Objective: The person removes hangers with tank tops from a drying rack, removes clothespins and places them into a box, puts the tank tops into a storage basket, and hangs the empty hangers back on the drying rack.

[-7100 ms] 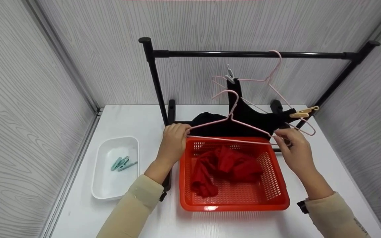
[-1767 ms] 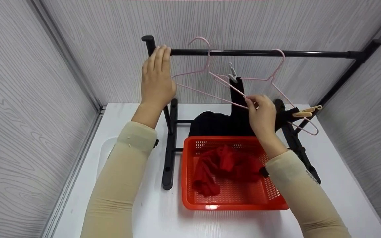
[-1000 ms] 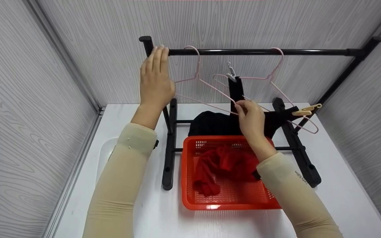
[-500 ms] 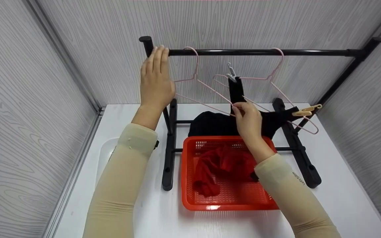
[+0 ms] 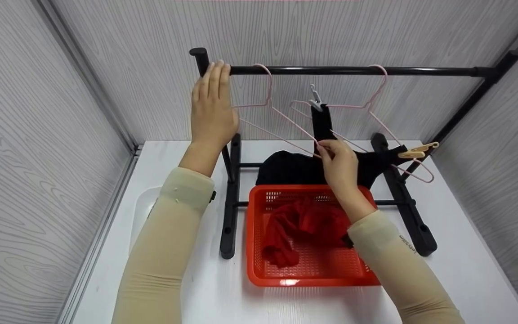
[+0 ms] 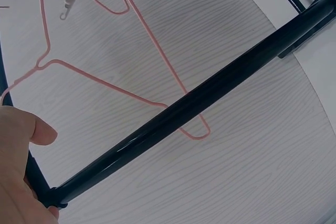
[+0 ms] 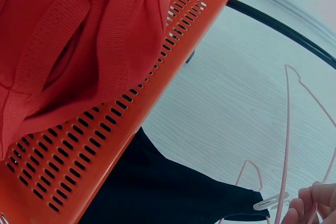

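My right hand (image 5: 341, 165) pinches the right lower corner of a pink wire hanger (image 5: 269, 96). The hanger's hook is over the black rack's top bar (image 5: 322, 70), and no garment is on it. My left hand (image 5: 213, 105) rests on the rack's upper left corner with its fingers straight, hiding the hanger's left end. In the left wrist view, that end (image 6: 202, 132) passes behind a black tube. A second pink hanger (image 5: 378, 94) hangs to the right, carrying a black garment (image 5: 319, 121) held by a grey clothespin (image 5: 315, 96) and a yellow clothespin (image 5: 416, 150).
Below the hands stands a red perforated basket (image 5: 259, 274) with a crumpled red garment (image 5: 281, 252) inside. The rack's black feet (image 5: 228, 225) flank it on the white table (image 5: 214, 297). A white tray (image 5: 144, 204) is partly hidden behind the left forearm.
The pink hanger, earlier held in both hands above the basket, now hooks over the bar. The left hand has moved to the rack's corner; the right hand has lowered the hanger and since barely moved.
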A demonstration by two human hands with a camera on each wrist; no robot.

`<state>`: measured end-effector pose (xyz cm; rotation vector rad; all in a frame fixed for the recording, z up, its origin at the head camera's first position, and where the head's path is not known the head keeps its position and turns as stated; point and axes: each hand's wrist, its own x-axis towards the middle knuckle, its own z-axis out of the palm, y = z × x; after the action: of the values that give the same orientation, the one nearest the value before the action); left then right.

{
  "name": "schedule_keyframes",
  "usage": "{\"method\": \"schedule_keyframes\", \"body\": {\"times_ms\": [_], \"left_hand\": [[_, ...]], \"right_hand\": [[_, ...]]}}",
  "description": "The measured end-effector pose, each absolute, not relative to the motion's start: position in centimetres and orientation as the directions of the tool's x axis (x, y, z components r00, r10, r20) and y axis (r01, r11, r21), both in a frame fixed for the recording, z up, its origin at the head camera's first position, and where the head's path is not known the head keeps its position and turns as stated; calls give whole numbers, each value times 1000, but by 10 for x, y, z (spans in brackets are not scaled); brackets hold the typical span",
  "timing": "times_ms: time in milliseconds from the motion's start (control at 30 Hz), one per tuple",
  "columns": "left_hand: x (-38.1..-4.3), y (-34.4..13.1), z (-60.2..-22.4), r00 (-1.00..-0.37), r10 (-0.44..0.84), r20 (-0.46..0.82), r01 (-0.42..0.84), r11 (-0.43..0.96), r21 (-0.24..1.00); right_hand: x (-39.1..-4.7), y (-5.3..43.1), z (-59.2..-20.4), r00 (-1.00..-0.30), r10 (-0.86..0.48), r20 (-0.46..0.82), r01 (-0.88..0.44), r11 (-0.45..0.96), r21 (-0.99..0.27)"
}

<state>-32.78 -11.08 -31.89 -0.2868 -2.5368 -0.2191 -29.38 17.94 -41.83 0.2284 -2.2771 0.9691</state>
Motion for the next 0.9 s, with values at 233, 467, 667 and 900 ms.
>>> {"method": "schedule_keyframes", "body": {"times_ms": [233, 467, 667, 900], "left_hand": [[-328, -110, -320, -804, 159, 573, 257, 962, 94], [-327, -109, -319, -816, 158, 557, 249, 964, 91], [-327, -109, -319, -820, 159, 549, 242, 967, 82], [-328, -110, -320, -819, 155, 553, 239, 967, 82]], "right_hand": [[-291, 179, -422, -784, 80, 616, -393, 705, -591], [-289, 178, -428, -799, 67, 598, -403, 679, -614], [-287, 176, -433, -801, 68, 594, -411, 660, -629], [-284, 173, -434, -824, 53, 564, -406, 640, -652]]}}
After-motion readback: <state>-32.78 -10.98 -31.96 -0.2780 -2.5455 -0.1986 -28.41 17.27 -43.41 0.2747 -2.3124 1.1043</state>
